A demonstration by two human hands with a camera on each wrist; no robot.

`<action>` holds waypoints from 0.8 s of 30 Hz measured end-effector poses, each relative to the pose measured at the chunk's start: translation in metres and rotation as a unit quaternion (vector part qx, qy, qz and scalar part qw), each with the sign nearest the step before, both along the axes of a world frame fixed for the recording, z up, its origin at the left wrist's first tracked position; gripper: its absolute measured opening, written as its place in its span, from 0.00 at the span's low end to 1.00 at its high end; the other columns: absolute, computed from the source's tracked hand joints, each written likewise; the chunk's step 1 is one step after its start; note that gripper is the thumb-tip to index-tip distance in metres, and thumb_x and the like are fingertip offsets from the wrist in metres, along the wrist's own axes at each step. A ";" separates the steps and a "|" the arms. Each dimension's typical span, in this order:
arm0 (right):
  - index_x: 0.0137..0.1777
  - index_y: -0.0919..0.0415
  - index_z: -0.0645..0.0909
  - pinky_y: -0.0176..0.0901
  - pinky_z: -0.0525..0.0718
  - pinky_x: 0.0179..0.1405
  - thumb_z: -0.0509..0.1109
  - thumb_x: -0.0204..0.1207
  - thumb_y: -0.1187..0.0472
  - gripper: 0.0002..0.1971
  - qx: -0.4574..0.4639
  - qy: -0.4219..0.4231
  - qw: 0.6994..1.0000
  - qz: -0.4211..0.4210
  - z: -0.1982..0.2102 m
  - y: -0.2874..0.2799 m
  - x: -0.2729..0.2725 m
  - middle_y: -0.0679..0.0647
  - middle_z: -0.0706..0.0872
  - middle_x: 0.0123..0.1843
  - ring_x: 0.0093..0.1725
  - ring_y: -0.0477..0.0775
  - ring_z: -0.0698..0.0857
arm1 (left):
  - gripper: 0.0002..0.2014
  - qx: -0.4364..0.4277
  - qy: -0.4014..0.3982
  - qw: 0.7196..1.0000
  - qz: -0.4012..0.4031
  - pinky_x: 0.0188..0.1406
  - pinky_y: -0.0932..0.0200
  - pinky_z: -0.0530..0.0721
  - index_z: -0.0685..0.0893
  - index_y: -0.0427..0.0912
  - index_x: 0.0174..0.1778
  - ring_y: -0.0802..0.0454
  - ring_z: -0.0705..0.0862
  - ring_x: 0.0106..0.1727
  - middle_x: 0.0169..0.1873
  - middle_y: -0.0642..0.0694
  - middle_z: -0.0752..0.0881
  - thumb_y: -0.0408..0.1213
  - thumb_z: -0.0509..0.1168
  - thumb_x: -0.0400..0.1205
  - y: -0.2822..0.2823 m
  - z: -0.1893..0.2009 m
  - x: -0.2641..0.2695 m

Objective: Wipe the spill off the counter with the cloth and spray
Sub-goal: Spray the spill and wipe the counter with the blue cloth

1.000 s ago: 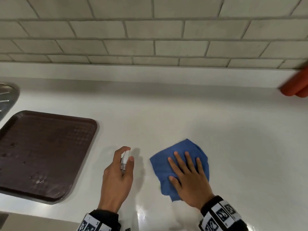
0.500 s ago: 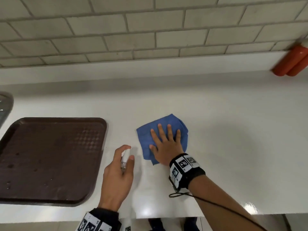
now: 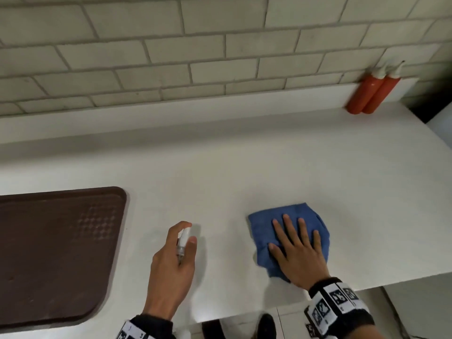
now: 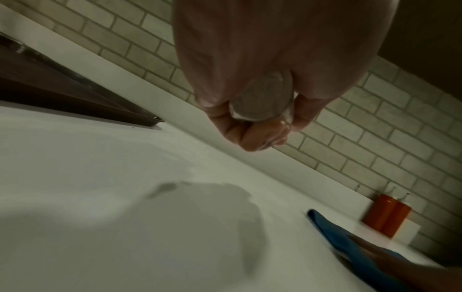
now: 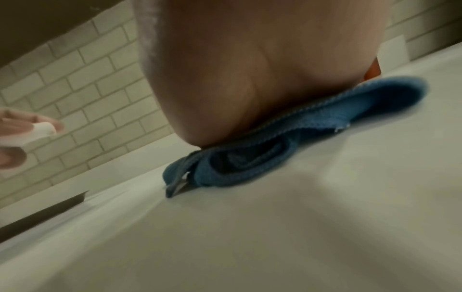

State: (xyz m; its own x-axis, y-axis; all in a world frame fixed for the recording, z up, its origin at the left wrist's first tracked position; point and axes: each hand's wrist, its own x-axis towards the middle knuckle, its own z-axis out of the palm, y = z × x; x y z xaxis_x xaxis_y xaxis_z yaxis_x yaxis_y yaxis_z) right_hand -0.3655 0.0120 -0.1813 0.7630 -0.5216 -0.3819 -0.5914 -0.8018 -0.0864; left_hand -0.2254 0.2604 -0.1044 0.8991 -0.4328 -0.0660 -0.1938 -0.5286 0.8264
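Far left, a dark brown tray [image 3: 56, 255] lies flat on the white table [image 3: 244, 167], its left part cut off by the frame edge.

Left hand [image 3: 171, 265]: held just right of the tray, forearm coming up from the bottom edge, sleeve partly out of frame. Its fingers are curled round a small clear spray bottle [image 3: 183, 243] with a white top, index finger arched over the top, thumb alongside. The bottle's nozzle points away toward the wall. In the left wrist view only the bottle's round clear base [image 4: 262, 98] shows inside the grip; the rest is hidden by the palm. Whether the hand touches the table cannot be told.

Right hand [image 3: 297, 255]: laid flat, palm down, on the blue cloth [image 3: 288, 216], fingers straight and slightly spread, pressing rather than gripping. The wrist carries a band with black-and-white markers. The cloth sits folded on the table near the front edge, well apart from the spray bottle; in the right wrist view its folded layers [image 5: 275, 150] bulge out from under the heel of the hand, blurred.

No spill can be made out on the white surface; the left wrist view shows only grey shadows.

Far right, two red squeeze bottles [image 3: 371, 91] with white tips stand touching each other against the tiled wall [image 3: 171, 50].
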 end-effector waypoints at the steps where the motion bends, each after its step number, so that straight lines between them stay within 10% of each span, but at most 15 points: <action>1: 0.83 0.51 0.63 0.81 0.66 0.69 0.31 0.81 0.34 0.38 -0.019 -0.018 1.000 -0.012 0.000 -0.005 0.012 0.57 0.65 0.83 0.79 0.72 0.67 | 0.10 -0.001 0.000 1.000 -0.008 0.29 0.56 0.78 0.75 0.68 0.61 0.57 0.76 0.23 0.25 0.45 0.80 0.46 0.62 0.88 -0.006 0.001 -0.005; 5: 0.86 0.49 0.40 0.81 0.35 0.74 0.22 0.72 0.32 0.43 0.028 -0.021 0.999 -0.006 0.002 0.014 0.050 0.57 0.39 0.87 0.83 0.73 0.38 | 0.12 -0.004 -0.003 1.000 -0.014 0.30 0.51 0.82 0.74 0.70 0.61 0.52 0.78 0.25 0.29 0.41 0.83 0.45 0.62 0.88 -0.022 0.005 -0.027; 10: 0.83 0.50 0.63 0.76 0.52 0.73 0.46 0.83 0.35 0.32 -0.001 -0.085 0.986 0.144 -0.007 0.064 0.002 0.56 0.61 0.85 0.82 0.71 0.58 | 0.16 0.008 -0.019 1.000 0.013 0.39 0.58 0.83 0.72 0.78 0.54 0.49 0.85 0.38 0.37 0.44 0.87 0.44 0.63 0.88 -0.029 0.005 -0.047; 15: 0.82 0.46 0.64 0.72 0.59 0.74 0.48 0.83 0.35 0.31 -0.004 -0.108 0.986 0.128 -0.006 0.024 -0.070 0.50 0.64 0.84 0.82 0.66 0.64 | 0.12 0.031 -0.004 0.999 0.027 0.29 0.57 0.78 0.74 0.73 0.59 0.57 0.76 0.22 0.21 0.51 0.77 0.46 0.62 0.88 -0.022 0.001 -0.070; 21: 0.82 0.52 0.65 0.80 0.58 0.73 0.31 0.80 0.33 0.40 0.004 -0.045 0.998 0.032 -0.005 -0.043 -0.045 0.57 0.64 0.84 0.80 0.72 0.64 | 0.12 0.035 -0.019 0.999 0.020 0.25 0.58 0.74 0.74 0.72 0.60 0.57 0.71 0.20 0.19 0.51 0.73 0.47 0.61 0.88 -0.030 0.004 -0.093; 24: 0.84 0.48 0.36 0.80 0.36 0.75 0.09 0.61 0.31 0.50 0.011 -0.042 0.999 0.021 -0.003 -0.037 -0.012 0.53 0.32 0.84 0.83 0.71 0.37 | 0.12 0.031 -0.016 0.999 0.023 0.25 0.58 0.75 0.73 0.73 0.60 0.58 0.72 0.21 0.20 0.52 0.74 0.47 0.61 0.88 -0.039 0.005 -0.101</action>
State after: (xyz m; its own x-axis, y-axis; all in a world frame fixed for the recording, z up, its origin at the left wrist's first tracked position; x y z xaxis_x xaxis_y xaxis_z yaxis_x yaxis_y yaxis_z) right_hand -0.3772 -0.0246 -0.1845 0.8144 -0.4799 -0.3263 -0.5464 -0.8234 -0.1528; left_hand -0.3266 0.2216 -0.0993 0.9200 -0.3869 -0.0629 -0.1936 -0.5881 0.7853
